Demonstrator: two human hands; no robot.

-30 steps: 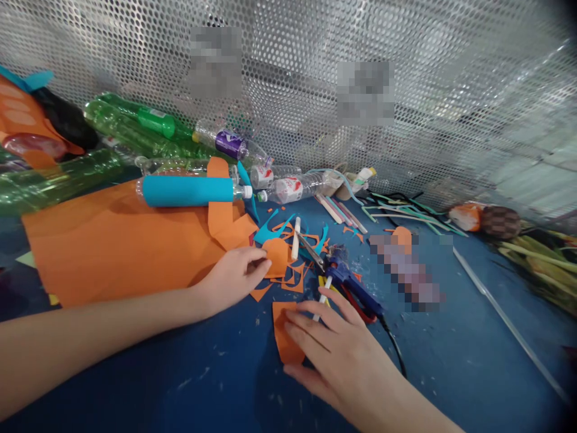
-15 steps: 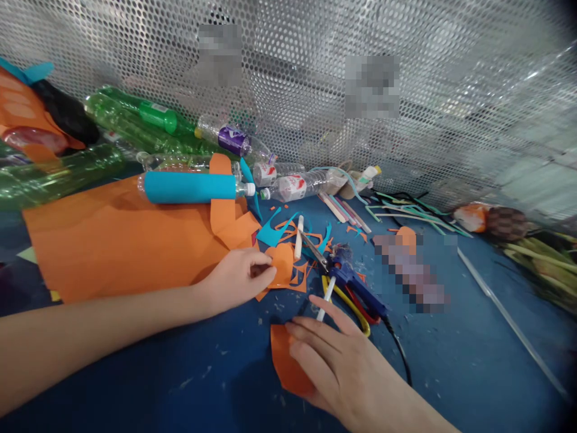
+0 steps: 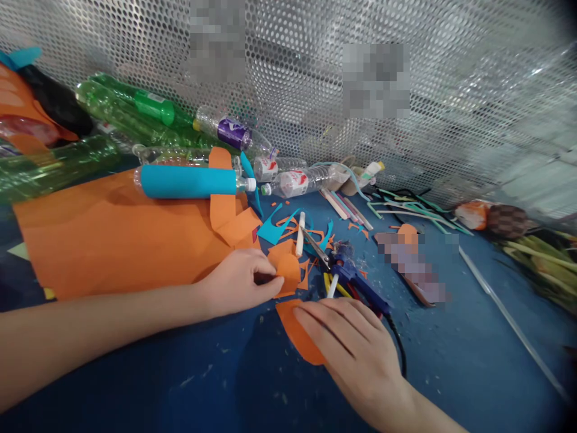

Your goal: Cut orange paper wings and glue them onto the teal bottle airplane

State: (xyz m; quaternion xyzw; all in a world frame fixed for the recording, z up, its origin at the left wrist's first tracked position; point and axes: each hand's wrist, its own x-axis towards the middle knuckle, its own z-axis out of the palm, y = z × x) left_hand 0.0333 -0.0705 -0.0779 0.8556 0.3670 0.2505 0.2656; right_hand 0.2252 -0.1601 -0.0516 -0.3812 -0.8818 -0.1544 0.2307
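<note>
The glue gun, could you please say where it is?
In the head view, the glue gun lies right of centre, just beyond the right hand, its cord running beside that hand.

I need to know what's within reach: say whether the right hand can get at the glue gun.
Probably yes: the glue gun lies just beyond the right hand, and nothing seems to lie over its blue body. The fingers are over an orange piece, though.

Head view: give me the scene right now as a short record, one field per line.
Left hand: fingertips at a rounded orange piece; grip unclear
Right hand: fingers over a curved orange piece; grip unclear
Glue gun: blue, beyond the right hand
Metal tool: pointed, left of the glue gun
Bottle: blue-wrapped, at the far side of a large orange sheet
</note>
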